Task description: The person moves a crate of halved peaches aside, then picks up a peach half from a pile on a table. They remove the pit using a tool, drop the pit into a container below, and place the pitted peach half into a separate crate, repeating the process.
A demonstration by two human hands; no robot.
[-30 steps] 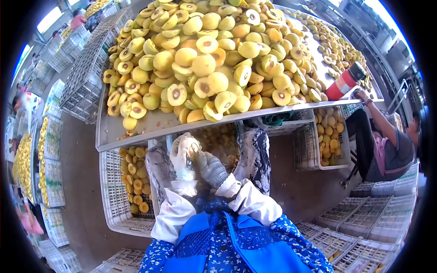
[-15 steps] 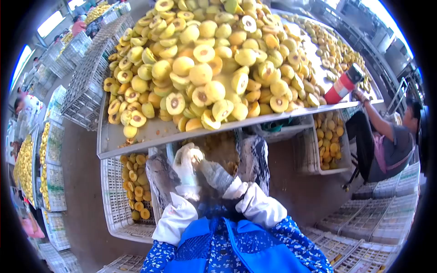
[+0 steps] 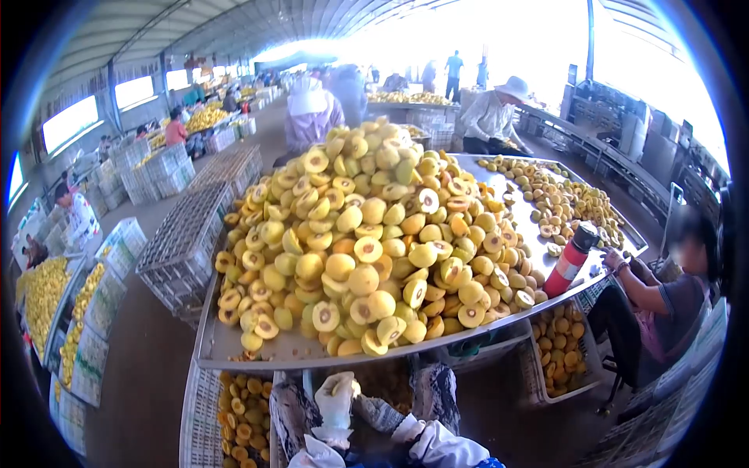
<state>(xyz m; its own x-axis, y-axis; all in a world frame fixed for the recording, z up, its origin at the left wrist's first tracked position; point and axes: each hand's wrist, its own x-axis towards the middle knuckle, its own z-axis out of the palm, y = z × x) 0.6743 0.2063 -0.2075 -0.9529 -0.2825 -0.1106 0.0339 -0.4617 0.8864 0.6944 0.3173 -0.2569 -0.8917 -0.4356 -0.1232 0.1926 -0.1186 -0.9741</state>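
Halved yellow fruits (image 3: 363, 249) with brown centres lie heaped on a metal table (image 3: 312, 358). Below its front edge, between my knees, is my left hand (image 3: 337, 394) in a pale glove, its fingers closed around something small and yellowish that I cannot make out. My right hand (image 3: 378, 412), in a grey glove, is close beside it on the right; its fingertips are too blurred to read. A crate (image 3: 201, 413) of fruit halves stands under the table to the left.
A red bottle (image 3: 568, 263) stands at the table's right side, near a seated co-worker (image 3: 671, 292). Another crate (image 3: 597, 374) of fruit is below there. Stacked crates (image 3: 183, 234) stand to the left. More people sit beyond the table.
The view has tilted up, so the far hall and more people now show, and my hands appear lower in the frame. They are still close together.
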